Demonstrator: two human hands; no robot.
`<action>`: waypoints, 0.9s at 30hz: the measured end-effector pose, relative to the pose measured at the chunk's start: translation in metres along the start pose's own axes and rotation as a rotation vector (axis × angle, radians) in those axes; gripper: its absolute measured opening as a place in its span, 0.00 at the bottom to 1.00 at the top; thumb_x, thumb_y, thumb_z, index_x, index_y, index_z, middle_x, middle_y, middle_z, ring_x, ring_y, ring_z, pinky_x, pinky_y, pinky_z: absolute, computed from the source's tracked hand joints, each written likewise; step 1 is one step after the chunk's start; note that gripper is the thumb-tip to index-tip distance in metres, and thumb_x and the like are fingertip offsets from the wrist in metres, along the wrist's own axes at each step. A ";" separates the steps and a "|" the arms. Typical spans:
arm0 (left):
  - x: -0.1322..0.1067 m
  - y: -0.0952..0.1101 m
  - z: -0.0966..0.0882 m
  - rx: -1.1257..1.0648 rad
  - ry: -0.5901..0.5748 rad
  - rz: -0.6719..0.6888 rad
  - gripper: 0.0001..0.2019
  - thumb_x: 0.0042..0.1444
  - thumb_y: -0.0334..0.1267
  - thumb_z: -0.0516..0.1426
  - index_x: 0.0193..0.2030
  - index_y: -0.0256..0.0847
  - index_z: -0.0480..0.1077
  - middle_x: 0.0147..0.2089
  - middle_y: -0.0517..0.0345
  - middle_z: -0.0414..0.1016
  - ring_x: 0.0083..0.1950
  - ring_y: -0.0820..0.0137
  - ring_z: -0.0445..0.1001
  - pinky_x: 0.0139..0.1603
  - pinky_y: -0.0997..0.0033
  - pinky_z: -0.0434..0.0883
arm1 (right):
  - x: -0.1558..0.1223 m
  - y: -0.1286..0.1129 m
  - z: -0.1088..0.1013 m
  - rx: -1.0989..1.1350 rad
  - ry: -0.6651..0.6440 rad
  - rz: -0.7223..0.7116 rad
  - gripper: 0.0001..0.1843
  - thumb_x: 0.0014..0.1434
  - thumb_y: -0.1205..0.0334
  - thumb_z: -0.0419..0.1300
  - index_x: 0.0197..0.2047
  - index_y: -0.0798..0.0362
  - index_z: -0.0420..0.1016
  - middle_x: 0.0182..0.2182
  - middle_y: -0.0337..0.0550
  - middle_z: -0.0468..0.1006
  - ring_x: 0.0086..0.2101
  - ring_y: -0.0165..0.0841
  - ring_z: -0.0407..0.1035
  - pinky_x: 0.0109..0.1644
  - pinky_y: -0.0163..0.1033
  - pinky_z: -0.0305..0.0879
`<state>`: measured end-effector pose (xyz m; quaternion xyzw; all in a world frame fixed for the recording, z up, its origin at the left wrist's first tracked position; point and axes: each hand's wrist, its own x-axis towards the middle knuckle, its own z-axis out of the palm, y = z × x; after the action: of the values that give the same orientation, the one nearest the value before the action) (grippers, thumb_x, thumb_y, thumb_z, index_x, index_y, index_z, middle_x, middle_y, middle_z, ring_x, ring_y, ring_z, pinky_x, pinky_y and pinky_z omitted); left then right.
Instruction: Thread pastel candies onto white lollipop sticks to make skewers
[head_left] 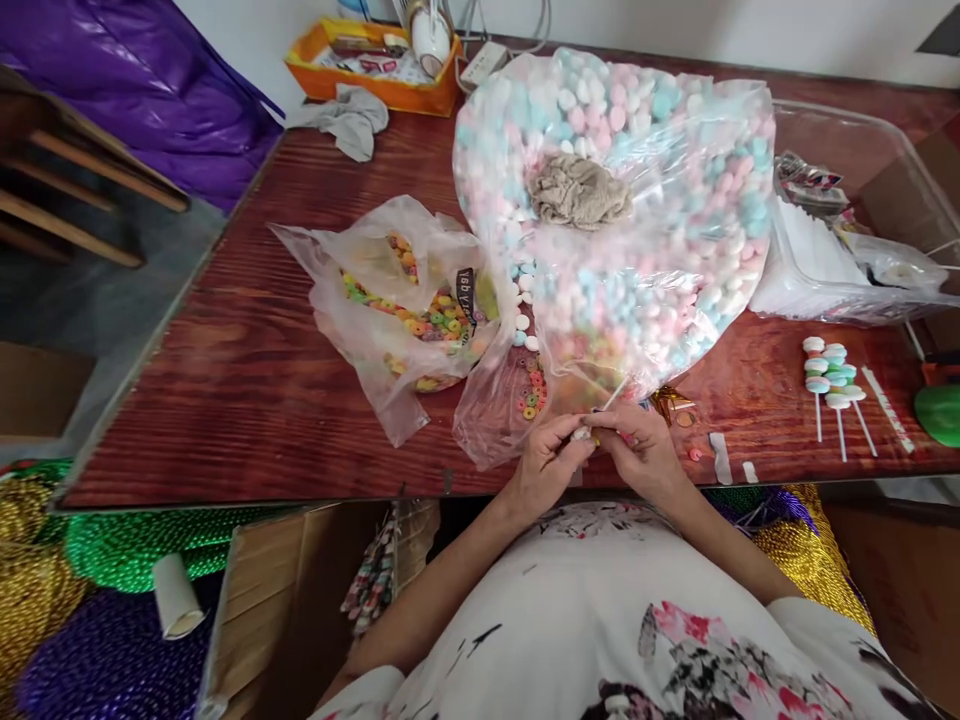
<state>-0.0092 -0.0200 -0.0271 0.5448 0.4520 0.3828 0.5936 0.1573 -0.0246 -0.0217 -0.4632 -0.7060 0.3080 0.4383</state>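
My left hand [551, 455] is pinched around a small white piece [581, 433] at the table's front edge. My right hand [641, 447] meets it fingertip to fingertip, closed on a thin white stick [615, 392] that slants up and away. A bit of yellow shows between the fingers; the stick's lower end is hidden. Just beyond lies a big clear bag of pastel balls [652, 270] with a brown crumpled cloth [581, 192] on it. Left of it sits an open bag of small coloured rings [439, 320]. More loose rings [531, 390] lie near my left hand.
At the right are several sticks with pastel balls [834, 372], a clear plastic bin [840, 295] and a green round object [937, 412]. Paper scraps [720, 458] lie near the edge. An orange tray [375, 85] and grey cloth [352, 122] are at the back left. Shiny bead strings [150, 545] hang below.
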 end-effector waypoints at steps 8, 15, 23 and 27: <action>0.004 -0.005 0.004 -0.044 0.036 0.023 0.14 0.60 0.45 0.59 0.28 0.37 0.75 0.26 0.61 0.66 0.28 0.75 0.64 0.30 0.75 0.67 | -0.003 -0.006 0.000 -0.071 0.093 0.048 0.17 0.59 0.70 0.60 0.50 0.48 0.76 0.27 0.36 0.77 0.31 0.33 0.70 0.41 0.42 0.67; 0.005 0.003 0.005 -0.089 0.076 0.039 0.12 0.61 0.43 0.60 0.31 0.38 0.76 0.26 0.61 0.70 0.26 0.76 0.67 0.27 0.76 0.68 | -0.017 -0.006 0.007 0.069 0.240 0.212 0.05 0.58 0.63 0.64 0.31 0.50 0.73 0.28 0.38 0.76 0.32 0.32 0.68 0.39 0.40 0.64; 0.010 0.011 0.005 0.255 -0.038 0.524 0.08 0.65 0.32 0.56 0.38 0.37 0.76 0.35 0.52 0.79 0.36 0.71 0.76 0.39 0.72 0.72 | -0.003 0.018 -0.008 0.872 -0.077 0.632 0.14 0.43 0.53 0.74 0.25 0.52 0.77 0.21 0.36 0.74 0.24 0.29 0.67 0.33 0.36 0.65; 0.007 0.023 0.000 0.522 -0.104 0.576 0.11 0.66 0.32 0.53 0.32 0.37 0.72 0.29 0.56 0.73 0.30 0.73 0.70 0.33 0.73 0.66 | 0.007 0.016 -0.023 0.650 -0.262 0.485 0.17 0.52 0.51 0.68 0.21 0.54 0.71 0.19 0.36 0.69 0.23 0.28 0.61 0.29 0.36 0.59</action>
<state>-0.0060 -0.0111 -0.0050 0.8006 0.3321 0.3777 0.3256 0.1831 -0.0110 -0.0233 -0.4108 -0.4925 0.6649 0.3828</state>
